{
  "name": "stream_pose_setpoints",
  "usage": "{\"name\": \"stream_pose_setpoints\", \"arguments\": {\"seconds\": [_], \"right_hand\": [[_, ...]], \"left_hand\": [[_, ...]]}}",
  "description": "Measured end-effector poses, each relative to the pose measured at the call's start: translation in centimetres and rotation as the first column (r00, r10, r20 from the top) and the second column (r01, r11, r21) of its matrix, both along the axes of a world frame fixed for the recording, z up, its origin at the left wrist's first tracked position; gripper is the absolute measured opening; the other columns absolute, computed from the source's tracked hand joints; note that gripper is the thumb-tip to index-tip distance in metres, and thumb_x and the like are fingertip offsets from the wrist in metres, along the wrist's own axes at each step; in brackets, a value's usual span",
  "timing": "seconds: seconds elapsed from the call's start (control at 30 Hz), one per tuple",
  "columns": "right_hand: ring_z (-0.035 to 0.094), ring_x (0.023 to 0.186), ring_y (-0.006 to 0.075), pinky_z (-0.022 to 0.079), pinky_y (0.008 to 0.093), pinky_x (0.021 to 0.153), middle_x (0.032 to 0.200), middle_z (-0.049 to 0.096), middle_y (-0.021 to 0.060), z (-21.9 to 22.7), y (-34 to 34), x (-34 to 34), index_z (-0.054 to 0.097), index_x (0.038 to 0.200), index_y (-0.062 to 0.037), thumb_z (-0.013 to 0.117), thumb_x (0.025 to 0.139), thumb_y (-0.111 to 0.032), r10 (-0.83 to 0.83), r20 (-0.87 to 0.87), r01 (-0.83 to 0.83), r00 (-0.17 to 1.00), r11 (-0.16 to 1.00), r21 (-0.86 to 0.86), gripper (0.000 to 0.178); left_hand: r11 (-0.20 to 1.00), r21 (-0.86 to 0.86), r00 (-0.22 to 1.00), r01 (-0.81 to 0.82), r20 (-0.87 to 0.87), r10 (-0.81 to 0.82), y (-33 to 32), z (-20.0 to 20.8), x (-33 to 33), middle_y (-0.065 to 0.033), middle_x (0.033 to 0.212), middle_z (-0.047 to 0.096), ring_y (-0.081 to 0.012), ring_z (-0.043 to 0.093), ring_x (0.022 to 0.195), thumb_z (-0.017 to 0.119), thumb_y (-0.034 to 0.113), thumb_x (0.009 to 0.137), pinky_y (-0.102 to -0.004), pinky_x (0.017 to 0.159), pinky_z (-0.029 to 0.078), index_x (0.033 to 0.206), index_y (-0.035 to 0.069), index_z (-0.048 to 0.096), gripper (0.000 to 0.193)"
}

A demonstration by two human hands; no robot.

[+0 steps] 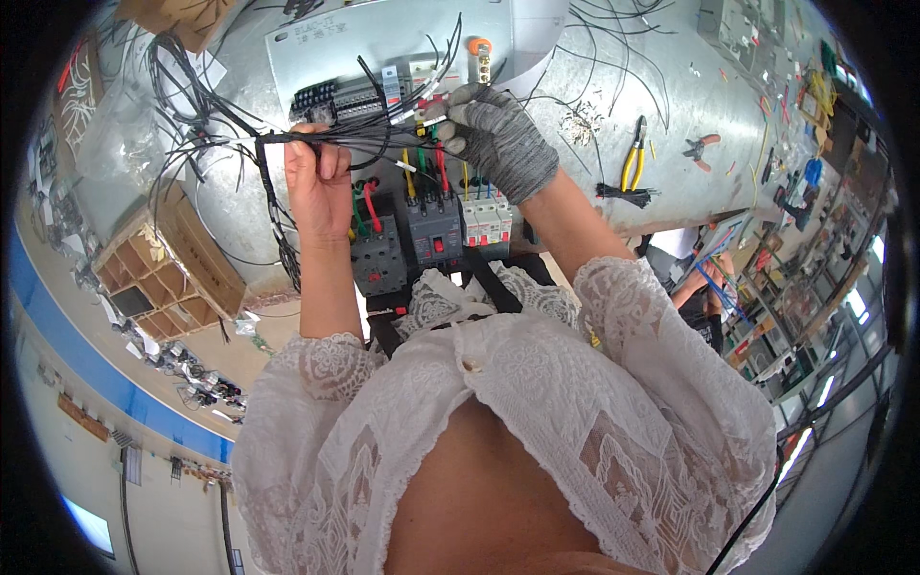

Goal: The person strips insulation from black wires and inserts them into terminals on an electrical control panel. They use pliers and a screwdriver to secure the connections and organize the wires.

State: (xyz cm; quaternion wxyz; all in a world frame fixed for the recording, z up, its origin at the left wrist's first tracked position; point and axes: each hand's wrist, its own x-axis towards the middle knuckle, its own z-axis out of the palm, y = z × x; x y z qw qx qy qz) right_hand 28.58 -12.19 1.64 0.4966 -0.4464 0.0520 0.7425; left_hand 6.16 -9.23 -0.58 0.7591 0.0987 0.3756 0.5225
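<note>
My bare left hand (321,187) is closed round a bundle of thin black wires (264,158), its fingertips beside a white tag. The wires run right from it toward my right hand (503,139), which wears a grey knitted glove. Its fingers are pinched together at the wire ends near a small yellow-and-white marker; exactly what they grip is partly hidden. Both hands are over a metal mounting plate (335,48) with a terminal block (355,103). Nearer me are circuit breakers (436,235) with red, yellow and green wires, and white breakers (487,220) beside them.
On the metal table to the right lie yellow-handled pliers (632,168), a bunch of black cable ties (625,195) and red-handled cutters (702,150). A divided cardboard box (158,273) stands at left. Another person's hand (707,278) is at lower right.
</note>
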Motion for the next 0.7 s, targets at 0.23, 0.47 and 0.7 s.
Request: {"name": "stream_pose_setpoints", "arguments": {"seconds": [0.23,0.47,0.7], "right_hand": [[0.057,0.062,0.0164,0.045,0.024,0.047,0.083,0.062,0.0106,1.3,1.4,-1.2,0.056,0.095,-0.0024,0.058,0.087,-0.009,-0.114,-0.146,0.089,0.983,0.982,-0.168,0.011],[0.052,0.058,0.0124,0.04,0.0222,0.045,0.076,0.059,0.0077,1.1,2.0,-1.5,0.056,0.09,-0.0039,0.06,0.086,-0.007,-0.081,-0.079,0.069,0.994,0.988,-0.135,0.006],[0.056,0.054,0.0159,0.045,0.0259,0.043,0.077,0.063,0.0109,1.3,2.5,-1.2,0.058,0.088,-0.0038,0.062,0.085,-0.007,-0.004,0.14,0.023,0.99,0.99,-0.136,0.005]], "left_hand": [[1.0,0.003,0.996,-0.017,0.084,0.017,-0.2,-0.3,-0.4,-0.0044,0.099,0.056,-0.0056,0.034,0.056,0.049,0.023,0.095,-0.0207,0.054,0.029,0.104,0.007,0.051,0.018],[1.0,-0.002,0.992,-0.007,0.126,0.007,-0.4,-0.4,-0.7,-0.0041,0.098,0.055,-0.0058,0.035,0.056,0.05,0.022,0.095,-0.0206,0.055,0.03,0.105,0.008,0.05,0.017],[1.0,-0.013,0.994,0.002,0.109,-0.001,-0.1,0.3,-0.3,-0.0054,0.099,0.054,-0.0095,0.047,0.07,0.049,0.022,0.095,-0.0227,0.061,0.038,0.104,0.009,0.05,0.016]]}}
